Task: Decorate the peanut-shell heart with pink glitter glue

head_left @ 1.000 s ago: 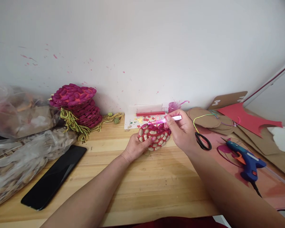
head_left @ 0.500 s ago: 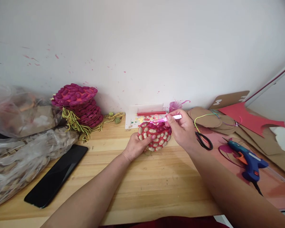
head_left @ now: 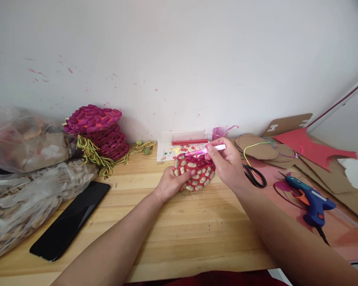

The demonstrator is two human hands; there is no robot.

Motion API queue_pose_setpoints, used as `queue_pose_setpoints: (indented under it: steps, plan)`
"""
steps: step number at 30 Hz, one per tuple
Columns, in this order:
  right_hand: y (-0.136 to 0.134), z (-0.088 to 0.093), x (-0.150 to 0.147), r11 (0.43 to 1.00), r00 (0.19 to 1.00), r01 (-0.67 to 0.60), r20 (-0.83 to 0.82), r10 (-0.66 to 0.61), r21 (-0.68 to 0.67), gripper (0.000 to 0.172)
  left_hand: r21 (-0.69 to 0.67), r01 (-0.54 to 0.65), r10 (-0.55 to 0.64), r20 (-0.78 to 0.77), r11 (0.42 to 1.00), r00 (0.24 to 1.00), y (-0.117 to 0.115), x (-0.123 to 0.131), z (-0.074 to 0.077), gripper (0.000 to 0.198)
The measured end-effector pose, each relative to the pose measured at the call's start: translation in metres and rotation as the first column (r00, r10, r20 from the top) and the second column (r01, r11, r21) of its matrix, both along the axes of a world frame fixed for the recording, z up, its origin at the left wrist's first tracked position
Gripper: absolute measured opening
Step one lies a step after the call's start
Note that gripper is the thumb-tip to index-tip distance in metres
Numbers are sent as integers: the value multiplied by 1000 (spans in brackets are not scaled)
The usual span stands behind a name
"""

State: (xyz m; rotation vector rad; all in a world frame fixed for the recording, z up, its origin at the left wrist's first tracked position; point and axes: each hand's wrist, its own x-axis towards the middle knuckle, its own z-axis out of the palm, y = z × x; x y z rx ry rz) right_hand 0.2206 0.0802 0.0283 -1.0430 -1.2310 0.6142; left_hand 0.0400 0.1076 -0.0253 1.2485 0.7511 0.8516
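A round red piece covered with peanut shells (head_left: 198, 176) is gripped at its left side by my left hand (head_left: 171, 183), thumb on its face. Its upper edge is coated in magenta, while the lower shells are bare tan. My right hand (head_left: 228, 162) pinches a white, magenta-smeared brush (head_left: 216, 148), whose tip meets the piece's upper left edge. Behind the piece lies a white sheet (head_left: 161, 153) with small stars and a red strip. Against the wall stands a clear cup (head_left: 220, 132) stained magenta.
Magenta shell-covered discs (head_left: 94, 119) are stacked at the left, beside yellow-green yarn (head_left: 98, 157). Plastic bags (head_left: 24, 202) and a black phone (head_left: 71, 218) lie nearer. At the right are scissors (head_left: 255, 176), cardboard circles (head_left: 253, 147), red paper (head_left: 306, 143) and a blue glue gun (head_left: 314, 202).
My right hand and the brush have shifted slightly left, the tip moving along the upper edge toward its left end. My left hand keeps its hold.
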Motion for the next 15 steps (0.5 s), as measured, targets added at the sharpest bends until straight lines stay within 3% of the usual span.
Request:
queue_pose_setpoints:
  steps: [15]
  plan:
    - [1, -4, 2, 1000, 1000, 21, 20, -20, -16, 35, -24, 4, -3, 27, 1000, 1000, 0, 0, 1, 49]
